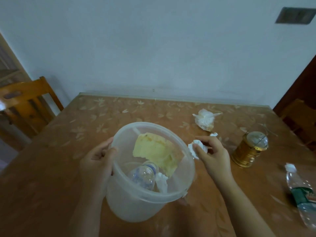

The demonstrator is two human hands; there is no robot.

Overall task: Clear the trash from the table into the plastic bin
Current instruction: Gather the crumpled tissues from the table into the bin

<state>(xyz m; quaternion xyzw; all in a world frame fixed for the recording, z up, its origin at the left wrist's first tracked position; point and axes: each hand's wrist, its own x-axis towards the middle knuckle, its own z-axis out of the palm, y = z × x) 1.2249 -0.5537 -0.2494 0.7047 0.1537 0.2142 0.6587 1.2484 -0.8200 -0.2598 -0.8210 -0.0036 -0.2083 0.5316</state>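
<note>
A translucent plastic bin (126,199) is held tilted above the table, with my left hand (97,161) gripping its left rim. Inside lie a small water bottle (145,175), a yellowish wrapper (153,149) and a crumpled tissue (161,183). My right hand (213,154) is just right of the bin's rim, pinching a crumpled white tissue (196,148). On the table sit a crumpled plastic bag (205,119), a small white scrap (214,134) beside it, and a plastic bottle (302,194) lying at the right edge.
A gold lantern (249,149) lies on its side right of my right hand. The table (68,168) has a brown leaf-patterned cover and meets the wall at the back. Wooden chairs stand at the left (29,106) and right (301,117).
</note>
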